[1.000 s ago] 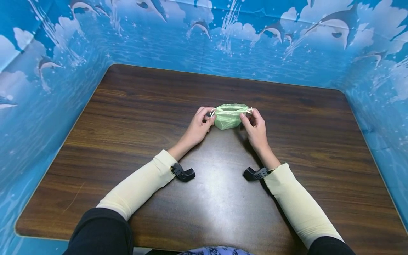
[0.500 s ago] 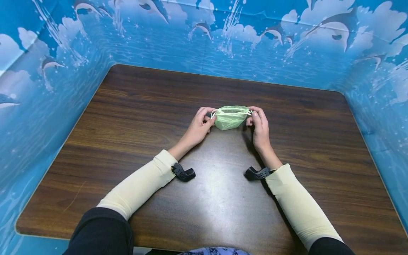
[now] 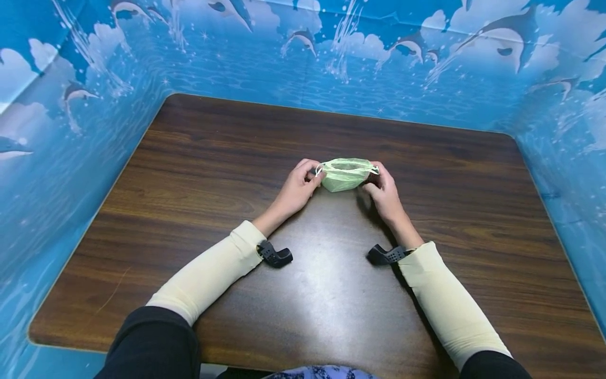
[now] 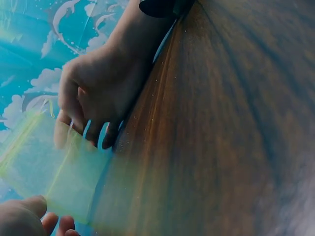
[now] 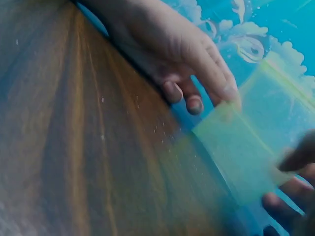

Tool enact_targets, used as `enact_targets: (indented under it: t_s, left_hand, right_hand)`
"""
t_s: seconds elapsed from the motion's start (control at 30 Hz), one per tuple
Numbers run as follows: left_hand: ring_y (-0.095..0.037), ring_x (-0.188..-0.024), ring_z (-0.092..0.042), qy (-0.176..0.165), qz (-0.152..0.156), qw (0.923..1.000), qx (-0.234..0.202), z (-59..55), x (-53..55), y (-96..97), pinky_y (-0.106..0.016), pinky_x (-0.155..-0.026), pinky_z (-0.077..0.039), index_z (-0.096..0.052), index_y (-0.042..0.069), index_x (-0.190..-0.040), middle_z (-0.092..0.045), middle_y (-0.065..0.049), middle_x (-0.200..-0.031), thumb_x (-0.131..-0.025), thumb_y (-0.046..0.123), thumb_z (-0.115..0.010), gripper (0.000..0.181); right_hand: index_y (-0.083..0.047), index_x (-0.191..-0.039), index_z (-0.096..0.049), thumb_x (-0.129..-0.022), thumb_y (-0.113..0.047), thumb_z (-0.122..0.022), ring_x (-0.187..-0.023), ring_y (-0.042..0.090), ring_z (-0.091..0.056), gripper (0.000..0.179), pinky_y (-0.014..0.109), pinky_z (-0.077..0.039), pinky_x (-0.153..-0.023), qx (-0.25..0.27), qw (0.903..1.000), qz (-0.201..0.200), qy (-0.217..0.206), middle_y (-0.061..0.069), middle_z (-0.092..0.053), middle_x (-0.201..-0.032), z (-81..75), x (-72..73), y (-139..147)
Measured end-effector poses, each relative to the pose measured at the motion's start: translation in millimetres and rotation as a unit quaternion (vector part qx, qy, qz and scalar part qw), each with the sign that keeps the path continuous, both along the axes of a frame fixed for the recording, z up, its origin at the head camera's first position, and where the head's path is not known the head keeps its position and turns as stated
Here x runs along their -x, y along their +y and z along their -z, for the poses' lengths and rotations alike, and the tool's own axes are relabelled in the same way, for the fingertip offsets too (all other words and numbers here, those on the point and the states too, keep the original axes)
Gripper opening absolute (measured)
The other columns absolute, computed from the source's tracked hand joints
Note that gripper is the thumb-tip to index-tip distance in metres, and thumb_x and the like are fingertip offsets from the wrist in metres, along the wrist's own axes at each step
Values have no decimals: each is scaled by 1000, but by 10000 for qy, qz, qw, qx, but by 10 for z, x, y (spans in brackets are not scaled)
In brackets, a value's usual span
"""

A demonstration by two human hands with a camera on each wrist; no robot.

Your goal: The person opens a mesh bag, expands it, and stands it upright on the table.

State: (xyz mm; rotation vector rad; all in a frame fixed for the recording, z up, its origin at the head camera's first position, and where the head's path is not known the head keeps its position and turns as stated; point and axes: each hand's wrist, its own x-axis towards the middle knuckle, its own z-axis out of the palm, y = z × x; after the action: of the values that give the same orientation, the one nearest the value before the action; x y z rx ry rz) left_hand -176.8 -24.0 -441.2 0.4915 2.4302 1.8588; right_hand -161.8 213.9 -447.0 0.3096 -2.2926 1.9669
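A small sheer green drawstring pouch (image 3: 343, 179) is held upright above the table, its mouth facing up and spread wide. Pale cords show along the rim and loop out at both ends. At the left end, my left hand (image 3: 295, 187) pinches the pouch's edge by the cord. My right hand (image 3: 387, 195) has its fingers round the right end near the cord, and its thumb sits lower in front. In the right wrist view, fingertips of the right hand (image 5: 298, 196) meet the edge of the translucent pouch (image 5: 241, 157). The pouch partly hides the fingertips.
A dark brown wooden table (image 3: 227, 137) spreads under both arms. Blue cloth (image 3: 265, 68) printed with dolphins and clouds hangs round its back and sides. Black wrist devices (image 3: 275, 255) sit at both cuffs.
The right thumb came off the pouch's front, shifted toward the cord end, then dropped lower. Meanwhile the pouch mouth narrowed and then widened. My left hand keeps its pinch.
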Motion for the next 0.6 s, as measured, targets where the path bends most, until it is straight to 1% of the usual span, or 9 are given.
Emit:
enact_targets:
  t_s: [0.07, 0.13, 0.17, 0.2, 0.3, 0.4, 0.43, 0.53, 0.6]
  left_hand:
    - [-12, -77, -58, 94, -56, 9999, 45, 7, 9, 23, -21, -66, -45, -67, 0, -114, -60, -12, -110, -105, 13, -63, 16]
    - [-12, -77, -60, 152, -103, 9998, 51, 21, 33, 47, -21, -66, -46, -69, 1, -113, -62, -12, -108, -105, 13, -63, 16]
    - [-13, -77, -61, 186, -126, 9997, 32, 25, 49, 58, -21, -67, -47, -69, 1, -112, -63, -12, -108, -104, 13, -64, 15]
    - [-13, -76, -61, 227, -135, 9997, 12, 27, 70, 69, -21, -68, -47, -69, 1, -112, -63, -12, -107, -104, 13, -64, 15]
    - [-15, -75, -60, 316, -173, 9993, -113, 23, 156, 97, -21, -69, -45, -71, 2, -111, -64, -11, -105, -104, 15, -64, 16]
    - [-16, -70, -57, 217, -272, 9981, -515, 21, 237, 113, -21, -62, -45, -70, 0, -113, -63, -10, -97, -104, 16, -64, 19]
    - [-16, -69, -57, 127, -335, 9968, -714, 20, 252, 115, -21, -59, -45, -70, -1, -114, -63, -8, -94, -104, 15, -64, 19]
    - [-12, -63, -55, -266, -521, 9881, -1425, 25, 252, 117, -19, -52, -44, -68, -5, -115, -64, -2, -84, -104, 11, -63, 20]
    - [-9, -60, -54, -482, -608, 9812, -1765, 25, 223, 116, -18, -50, -43, -66, -8, -115, -65, 3, -78, -104, 9, -63, 20]
  right_hand:
    - [3, -129, -60, -98, -2, -59, -102, 4, -56, 32, 18, -43, -90, -789, 9967, -134, -159, 11, -65, -120, -3, -11, 13]
    - [3, -124, -65, -103, -13, -63, -97, 1, -55, 27, 17, -43, -87, -1310, 9912, -53, -180, 14, -67, -112, -5, -6, 15]
    - [3, -119, -67, -104, -16, -64, -91, 2, -55, 25, 17, -43, -82, -1407, 9899, 50, -155, 14, -67, -103, -2, 5, 13]
    - [5, -112, -68, -104, -17, -64, -82, 3, -53, 23, 18, -43, -75, -1398, 9900, 166, -120, 13, -65, -93, 2, 23, 9]
    - [9, -101, -66, -106, -15, -61, -67, 5, -47, 25, 20, -39, -63, -1096, 9928, 479, 83, 6, -54, -81, 7, 84, 4]
    - [11, -112, -63, -109, -13, -52, -75, 4, -51, 26, 19, -41, -70, -692, 9962, 504, 131, 1, -55, -89, 7, 131, -2]
    - [10, -119, -62, -109, -11, -49, -81, 5, -53, 27, 19, -42, -76, -526, 9976, 429, 114, 0, -57, -97, 4, 133, -9]
    - [6, -139, -52, -104, -3, -48, -98, 7, -57, 37, 21, -44, -88, -299, 9995, 80, -50, 1, -59, -116, 2, 107, -28]
    - [3, -146, -46, -101, -1, -52, -101, 10, -57, 46, 23, -45, -89, -383, 9990, -196, -107, 4, -59, -122, 1, 70, -43]
